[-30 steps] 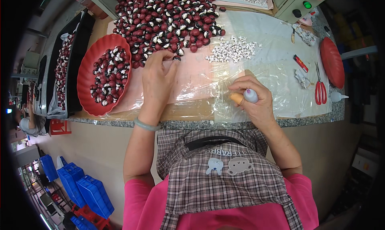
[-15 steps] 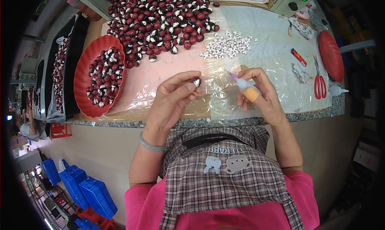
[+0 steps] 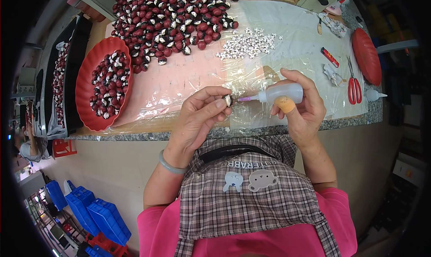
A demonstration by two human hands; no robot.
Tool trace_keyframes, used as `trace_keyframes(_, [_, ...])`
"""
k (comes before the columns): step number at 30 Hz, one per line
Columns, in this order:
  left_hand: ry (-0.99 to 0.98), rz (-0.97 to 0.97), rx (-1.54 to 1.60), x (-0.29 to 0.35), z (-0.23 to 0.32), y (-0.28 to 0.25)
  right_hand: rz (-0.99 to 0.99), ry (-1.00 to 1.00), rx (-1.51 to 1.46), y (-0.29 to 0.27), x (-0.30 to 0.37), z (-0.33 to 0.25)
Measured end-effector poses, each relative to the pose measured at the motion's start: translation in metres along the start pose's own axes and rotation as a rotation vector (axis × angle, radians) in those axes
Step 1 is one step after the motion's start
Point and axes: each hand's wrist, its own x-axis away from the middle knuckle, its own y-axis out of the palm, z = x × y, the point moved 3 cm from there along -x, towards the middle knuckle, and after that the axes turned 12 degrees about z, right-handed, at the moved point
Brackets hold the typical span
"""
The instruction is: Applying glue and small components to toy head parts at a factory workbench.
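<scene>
My left hand pinches a small dark red and white piece between thumb and fingertips, just above the table's near edge. My right hand grips a small clear squeeze bottle lying sideways, and its thin purple nozzle tip almost touches the piece. One finger of the right hand wears a tan wrap. A big heap of the same red and white pieces lies at the far left of the table. A small pile of little white parts sits beyond the hands.
A red oval tray at the left holds more pieces. Clear plastic sheet covers the tabletop. At the right lie red scissors, a red lid-like dish, a small red tool and another squeeze bottle. Blue crates stand on the floor.
The left hand came back from the heap with one piece and now holds it near the table edge. The right hand turned the bottle sideways and brought its nozzle to the piece.
</scene>
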Motion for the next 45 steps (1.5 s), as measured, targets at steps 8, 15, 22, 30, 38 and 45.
trace_keyframes(8, [-0.018,0.015,-0.013,-0.002,-0.003,-0.001,-0.035,-0.126,0.102,0.002,0.002,-0.006])
trace_keyframes(15, [-0.009,0.047,-0.049,-0.003,-0.003,0.001,0.015,-0.134,0.249,0.001,0.002,-0.009])
trace_keyframes(22, [-0.016,-0.007,-0.036,-0.004,-0.004,0.000,-0.003,-0.218,0.272,0.005,0.003,-0.014])
trace_keyframes(30, [0.007,-0.011,0.008,-0.002,0.005,-0.005,0.020,0.067,-0.089,-0.014,-0.010,0.007])
trace_keyframes(38, [0.009,0.137,-0.023,-0.001,0.009,-0.016,-0.034,0.513,-0.493,-0.007,-0.031,0.048])
trace_keyframes(45, [0.017,0.146,-0.021,-0.002,0.007,-0.019,-0.058,0.347,0.293,0.009,-0.064,0.064])
